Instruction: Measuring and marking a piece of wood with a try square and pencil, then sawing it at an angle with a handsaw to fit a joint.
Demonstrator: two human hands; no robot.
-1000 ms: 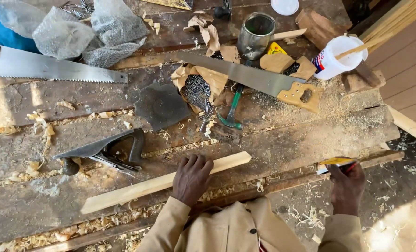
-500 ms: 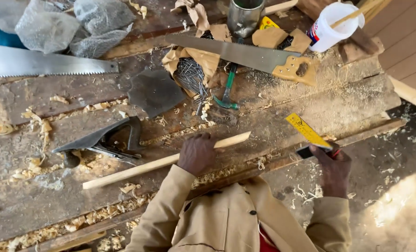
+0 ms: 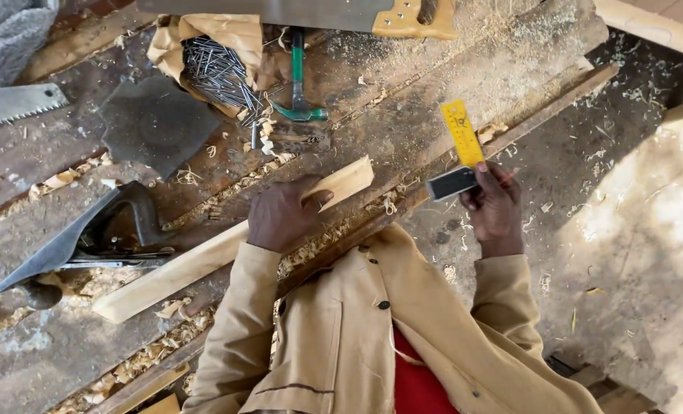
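A long pale wooden strip [image 3: 180,264] lies slantwise across the rough workbench [image 3: 433,115]. My left hand [image 3: 284,215] presses down on it near its right end, thumb against the strip's side. My right hand [image 3: 495,207] hovers past the bench's front edge and grips a try square with a dark stock [image 3: 450,184] and a yellow ruled blade [image 3: 462,132] pointing up and away.
A metal hand plane [image 3: 88,241] rests left of the strip. Behind it lie a dark flat sheet [image 3: 153,123], a paper bundle of nails [image 3: 218,65], a green-handled hammer [image 3: 299,84], a saw blade [image 3: 15,103] at far left and a second saw's wooden handle [image 3: 414,17]. Shavings litter everything.
The view has dropped closer to the bench. My right hand has raised the yellow-bladed square from low at the bench edge to beside the strip's end. My left hand stays on the strip.
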